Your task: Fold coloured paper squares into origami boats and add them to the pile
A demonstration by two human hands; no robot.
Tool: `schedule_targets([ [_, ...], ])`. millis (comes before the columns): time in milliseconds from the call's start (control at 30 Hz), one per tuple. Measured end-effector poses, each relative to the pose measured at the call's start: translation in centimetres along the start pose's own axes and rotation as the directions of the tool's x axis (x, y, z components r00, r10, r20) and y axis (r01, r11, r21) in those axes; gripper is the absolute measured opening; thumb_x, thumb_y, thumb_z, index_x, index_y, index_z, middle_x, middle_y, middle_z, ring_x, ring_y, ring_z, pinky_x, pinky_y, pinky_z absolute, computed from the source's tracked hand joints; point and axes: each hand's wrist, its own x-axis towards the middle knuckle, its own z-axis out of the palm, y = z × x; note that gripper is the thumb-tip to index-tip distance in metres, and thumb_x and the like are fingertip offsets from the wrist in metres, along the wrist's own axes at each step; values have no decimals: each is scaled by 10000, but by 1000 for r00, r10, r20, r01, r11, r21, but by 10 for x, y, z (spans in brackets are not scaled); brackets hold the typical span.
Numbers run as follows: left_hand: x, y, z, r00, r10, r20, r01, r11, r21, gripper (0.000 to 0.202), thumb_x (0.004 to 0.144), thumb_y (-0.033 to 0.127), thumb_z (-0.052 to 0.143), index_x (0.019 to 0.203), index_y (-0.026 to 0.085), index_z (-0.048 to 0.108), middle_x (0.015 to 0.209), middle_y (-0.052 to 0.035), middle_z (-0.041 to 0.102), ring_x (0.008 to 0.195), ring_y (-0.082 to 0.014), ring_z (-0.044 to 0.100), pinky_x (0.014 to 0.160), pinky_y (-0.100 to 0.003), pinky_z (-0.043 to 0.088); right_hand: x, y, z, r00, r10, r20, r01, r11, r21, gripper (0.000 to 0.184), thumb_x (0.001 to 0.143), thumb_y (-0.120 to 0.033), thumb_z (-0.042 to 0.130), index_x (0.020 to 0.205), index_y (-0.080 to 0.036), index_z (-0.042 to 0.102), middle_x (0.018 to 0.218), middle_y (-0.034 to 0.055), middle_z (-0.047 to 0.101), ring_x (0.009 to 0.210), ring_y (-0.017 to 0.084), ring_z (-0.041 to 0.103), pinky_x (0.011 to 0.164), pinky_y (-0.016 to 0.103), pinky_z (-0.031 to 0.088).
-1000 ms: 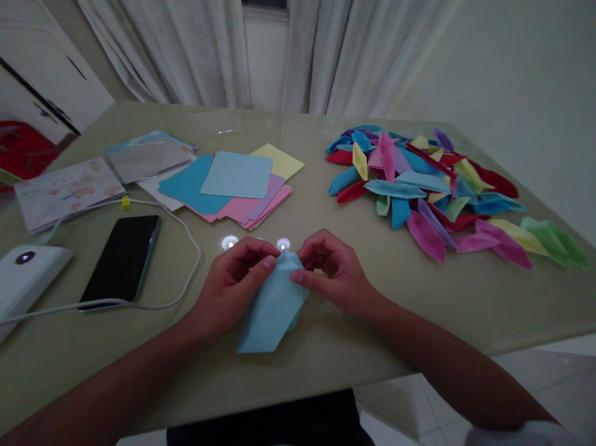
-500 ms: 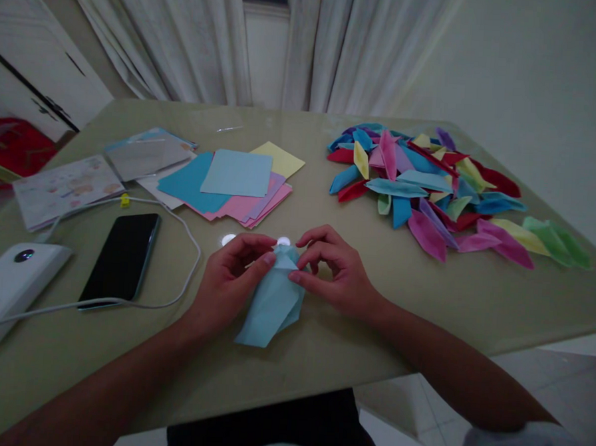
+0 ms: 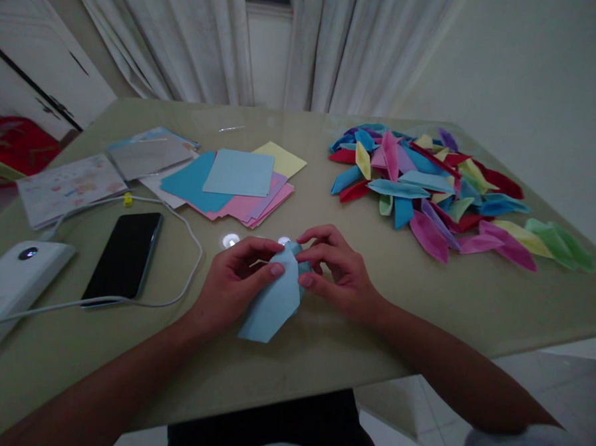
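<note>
A light blue sheet of folded paper is held just above the table, near its front edge. My left hand pinches its upper left side, thumb in front and fingers behind. On the upper right edge, my right hand grips the paper between thumb and fingertips. One flap lies over another at the right side; the back of the paper is hidden. Beyond my hands lies a stack of square coloured paper, light blue on top. To the right is a heap of folded paper pieces in many colours.
On the left lie a black phone, a white power bank and a looped white cable. Printed paper packets are behind them. The table ends close to my lap; curtains hang behind it.
The upper part of the paper has been turned so that a smooth flap now covers the creased front. Both hands stay in nearly the same place.
</note>
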Motion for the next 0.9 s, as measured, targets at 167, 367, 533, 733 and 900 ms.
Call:
schedule_targets([
  [167,1,-2,-2,999,14,36,-14,1000,7,190,890,372,880,1032,251,837,1006,-33,819,886,-166,745,764,-245,587,-1,-1,-2,999,-5,40,5,1000,1,255,994,-315,781,1245,-277,798,1338,95,618,856,148,611,756,337,556],
  [367,1,-6,-2,1000,0,18,1,999,-50,138,951,399,822,962,262,838,1282,-47,785,1040,-195,736,853,-286,581,1,-3,0,1000,-7,-20,5,996,-83,210,955,-300,814,1159,-258,783,1264,88,646,888,169,612,742,330,537],
  [533,0,-7,-2,993,-118,-11,115,985,-127,228,926,470,842,1027,265,828,1052,-34,810,850,-167,712,744,-271,557,2,1,3,987,137,-87,-133,990,47,302,920,-297,855,1190,-241,731,1120,59,709,861,159,653,731,300,549],
  [733,-1,-5,0,991,-134,26,137,979,-149,240,923,486,839,1006,261,832,981,-26,793,784,-146,663,708,-250,522,3,3,4,960,279,-21,-273,952,140,203,955,-322,819,1130,-223,790,1049,61,796,901,181,725,783,312,580],
  [900,1,-7,0,990,-59,127,74,990,-119,187,989,432,771,1002,252,818,1132,-48,782,904,-166,688,819,-275,537,5,5,3,938,344,-35,-325,911,255,180,907,-340,869,1020,-220,798,937,28,789,807,149,711,705,263,565],
])
